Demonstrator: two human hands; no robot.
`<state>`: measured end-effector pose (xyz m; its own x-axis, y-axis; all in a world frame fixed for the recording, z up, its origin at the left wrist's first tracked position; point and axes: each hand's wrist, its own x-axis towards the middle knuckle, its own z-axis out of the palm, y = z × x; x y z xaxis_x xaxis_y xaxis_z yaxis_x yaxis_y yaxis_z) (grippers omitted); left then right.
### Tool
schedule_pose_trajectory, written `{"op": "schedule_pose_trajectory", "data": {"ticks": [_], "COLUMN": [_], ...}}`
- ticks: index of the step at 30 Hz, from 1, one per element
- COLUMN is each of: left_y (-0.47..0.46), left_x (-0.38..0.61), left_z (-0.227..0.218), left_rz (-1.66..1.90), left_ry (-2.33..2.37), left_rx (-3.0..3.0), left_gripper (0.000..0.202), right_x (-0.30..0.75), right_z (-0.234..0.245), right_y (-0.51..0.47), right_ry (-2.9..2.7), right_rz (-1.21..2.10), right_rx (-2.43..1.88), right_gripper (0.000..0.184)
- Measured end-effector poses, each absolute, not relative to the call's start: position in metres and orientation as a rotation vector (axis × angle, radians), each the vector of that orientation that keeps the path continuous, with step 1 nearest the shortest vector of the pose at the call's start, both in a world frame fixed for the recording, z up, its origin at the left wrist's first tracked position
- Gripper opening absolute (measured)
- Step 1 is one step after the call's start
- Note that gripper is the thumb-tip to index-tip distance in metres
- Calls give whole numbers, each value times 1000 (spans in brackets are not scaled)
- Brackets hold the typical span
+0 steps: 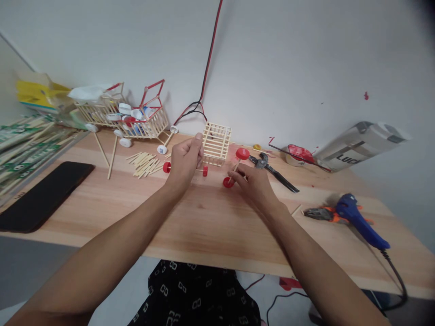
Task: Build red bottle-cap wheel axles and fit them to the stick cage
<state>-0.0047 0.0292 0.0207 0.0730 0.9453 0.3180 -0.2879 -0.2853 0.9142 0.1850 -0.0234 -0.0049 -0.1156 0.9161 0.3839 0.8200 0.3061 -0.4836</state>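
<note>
A small basket of pale wooden sticks [216, 144] is at the middle of the table near the wall. My left hand [184, 164] is closed at its left edge, with thumb and fingers against the sticks; the fingertips are partly hidden. Behind and under that hand lies a stick axle with a red bottle-cap wheel [205, 171] on one end and another red cap [166, 167] on the other. My right hand [254, 182] pinches a second stick axle, held tilted, with a red cap [242, 154] on top and a red cap [228, 182] at its lower end.
Loose short sticks [146, 164] lie left of centre. Two finished stick carts, one filled with caps [146, 120], stand behind. A phone [45, 194] lies left. Pincers [275, 172], a red paint cup [297, 155], pliers [319, 213] and a blue glue gun [362, 222] are right.
</note>
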Motion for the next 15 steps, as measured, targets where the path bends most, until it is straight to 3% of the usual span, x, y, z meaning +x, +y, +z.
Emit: {"op": "schedule_pose_trajectory", "data": {"ticks": [15], "left_y": [30], "left_x": [-5], "left_z": [19], "left_rz": [1428], "left_ry": [751], "left_rx": [1288], "left_gripper": [45], "right_x": [185], "right_z": [-3], "right_y": [-26], "right_ry": [-1938], "right_rz": [163], "right_rx": [-1568], "right_gripper": [27]}}
